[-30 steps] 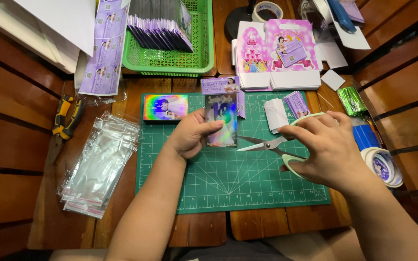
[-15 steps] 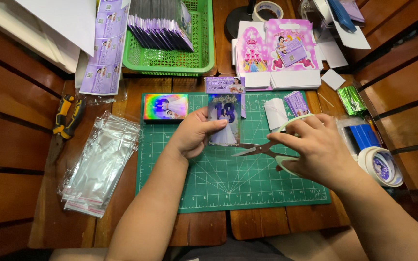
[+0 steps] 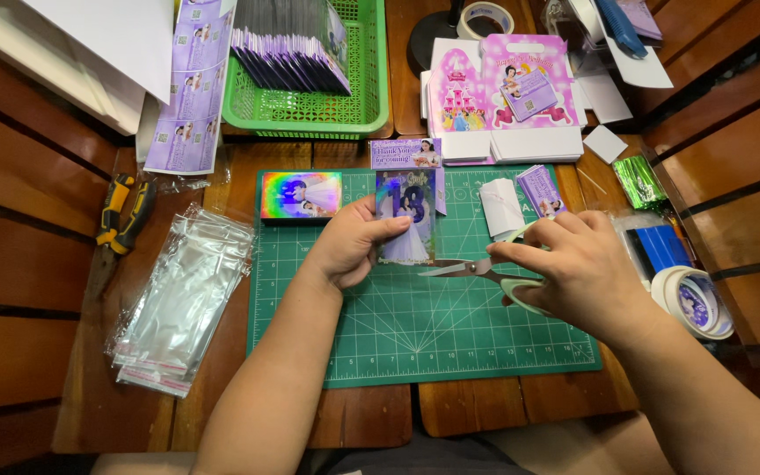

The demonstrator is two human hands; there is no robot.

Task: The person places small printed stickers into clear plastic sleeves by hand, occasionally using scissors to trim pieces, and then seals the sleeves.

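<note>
Card (image 3: 406,220) stands tall, long side up-down, pinched in my left hand (image 3: 349,242); my right hand (image 3: 578,268) grips scissors (image 3: 485,268) pointing left.

A pink gift box (image 3: 507,92) stands beyond the green mat (image 3: 415,334), purple label strips (image 3: 188,97) lie at far left, and clear cellophane bags (image 3: 182,299) are stacked beside the mat.

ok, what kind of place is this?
Likely a home craft bench for party favours, not a factory. A green cutting mat lies on a wooden table, with a stack of clear bags and a basket of printed packets. The left hand holds a card; the right hand holds scissors.
</note>
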